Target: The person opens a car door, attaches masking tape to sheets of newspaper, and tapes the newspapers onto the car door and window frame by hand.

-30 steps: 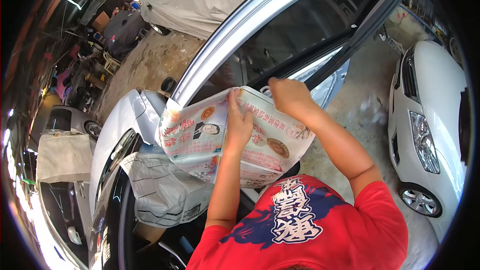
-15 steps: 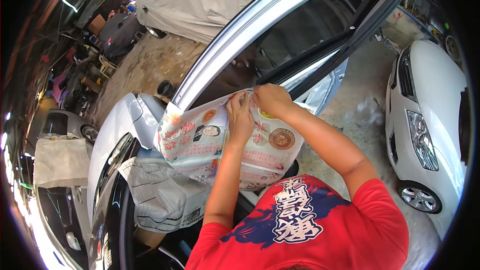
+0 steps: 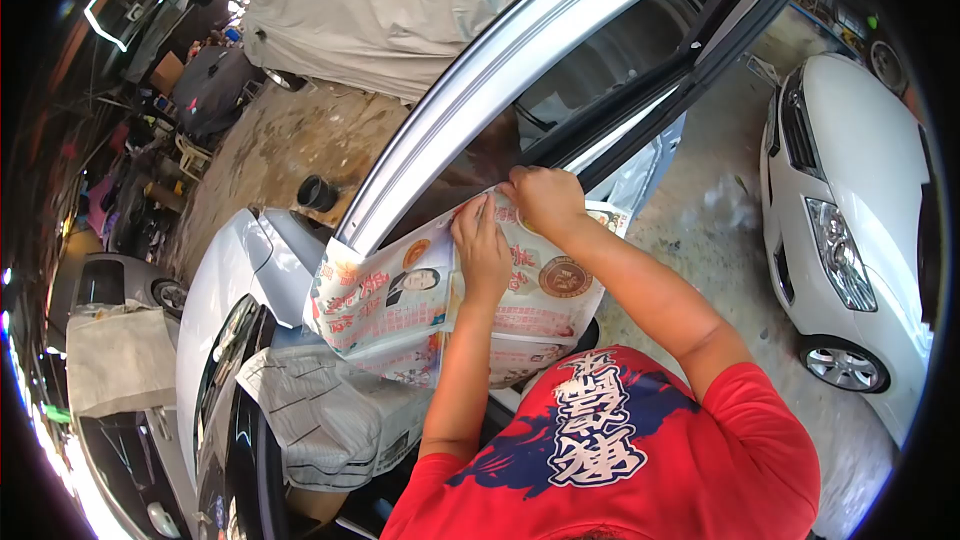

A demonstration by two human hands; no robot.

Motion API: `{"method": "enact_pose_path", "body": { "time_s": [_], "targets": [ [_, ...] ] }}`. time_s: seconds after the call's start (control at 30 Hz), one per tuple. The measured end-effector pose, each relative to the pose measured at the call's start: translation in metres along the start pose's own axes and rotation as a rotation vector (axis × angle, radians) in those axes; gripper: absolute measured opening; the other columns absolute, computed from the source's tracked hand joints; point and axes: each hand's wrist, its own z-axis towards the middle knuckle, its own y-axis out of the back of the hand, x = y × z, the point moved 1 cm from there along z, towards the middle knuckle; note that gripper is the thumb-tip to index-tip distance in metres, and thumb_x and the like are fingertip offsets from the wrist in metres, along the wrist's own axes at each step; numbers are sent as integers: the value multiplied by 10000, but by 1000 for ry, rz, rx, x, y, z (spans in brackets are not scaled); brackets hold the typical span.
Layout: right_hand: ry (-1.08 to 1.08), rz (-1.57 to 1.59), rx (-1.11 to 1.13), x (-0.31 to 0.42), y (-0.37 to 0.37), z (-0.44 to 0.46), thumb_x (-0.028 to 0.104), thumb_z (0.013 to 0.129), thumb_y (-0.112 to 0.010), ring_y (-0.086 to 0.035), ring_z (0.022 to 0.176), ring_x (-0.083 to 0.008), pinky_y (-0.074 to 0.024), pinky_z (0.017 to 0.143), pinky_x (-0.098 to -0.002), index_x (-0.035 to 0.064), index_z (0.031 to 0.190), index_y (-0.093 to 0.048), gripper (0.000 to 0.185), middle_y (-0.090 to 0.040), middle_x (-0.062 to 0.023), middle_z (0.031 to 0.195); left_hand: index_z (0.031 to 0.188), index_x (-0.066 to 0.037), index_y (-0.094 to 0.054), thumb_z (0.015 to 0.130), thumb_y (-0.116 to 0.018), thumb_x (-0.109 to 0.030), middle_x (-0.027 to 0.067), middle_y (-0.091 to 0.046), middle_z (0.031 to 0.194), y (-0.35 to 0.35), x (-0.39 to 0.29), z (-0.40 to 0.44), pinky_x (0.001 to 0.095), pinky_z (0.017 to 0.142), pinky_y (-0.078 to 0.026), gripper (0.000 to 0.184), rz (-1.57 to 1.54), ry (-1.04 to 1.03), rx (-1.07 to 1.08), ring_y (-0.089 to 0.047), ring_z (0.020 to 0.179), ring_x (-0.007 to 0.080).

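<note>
A printed paper sheet (image 3: 400, 315) with red characters and a portrait hangs over the lower part of a silver car door (image 3: 450, 75), along the bottom of its dark window. My left hand (image 3: 481, 248) lies on the paper near its top edge, its fingers stretched upward. Just to the right, my right hand (image 3: 545, 202) is closed at the paper's top edge, beside the black window trim. Whatever is between its fingertips is hidden. The two hands are close together.
A white car (image 3: 850, 190) stands at the right. At the back is a large vehicle under a grey cover (image 3: 370, 15). A black bucket (image 3: 317, 193) sits on the stained floor. Creased grey sheeting (image 3: 325, 410) lies over the car at lower left.
My right hand has come down from above the paper to its top edge, next to my left hand. The paper's right part now lies closer to the door. The view has shifted slightly.
</note>
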Motion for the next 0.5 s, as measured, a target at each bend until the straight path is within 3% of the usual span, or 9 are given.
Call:
{"method": "enact_pose_path", "body": {
  "time_s": [0.13,0.23,0.43,0.5],
  "targets": [
    [-112,14,-84,-3,3,0,416,884,-735,-722,713,-370,-568,609,-468,56,809,-686,371,-721,-171,758,1408,18,-556,895,-576,19,176,-509,1424,-4,4,-2,503,1138,-335,514,1,-4,4,-430,1332,390],
    [-189,-9,55,-5,18,5,435,893,-729,-731,743,-383,-584,660,-461,37,859,-697,401,-721,-199,775,1417,24,-549,896,-551,1,184,-495,1427,-4,8,-2,502,1147,-296,521,-12,-24,24,-413,1337,386],
    [-257,105,-37,-18,18,4,373,942,-695,-708,735,-417,-553,642,-502,20,865,-656,364,-694,-217,738,1402,-1,-569,898,-560,0,183,-486,1437,-2,7,-3,506,1156,-280,505,-53,-9,46,-397,1349,391],
    [-213,195,-217,-15,25,1,344,946,-705,-675,720,-442,-517,623,-506,25,872,-647,333,-675,-217,742,1378,-25,-599,899,-573,-1,170,-483,1442,-6,3,-8,518,1161,-293,480,-26,-18,17,-386,1355,396]
  ]
}}
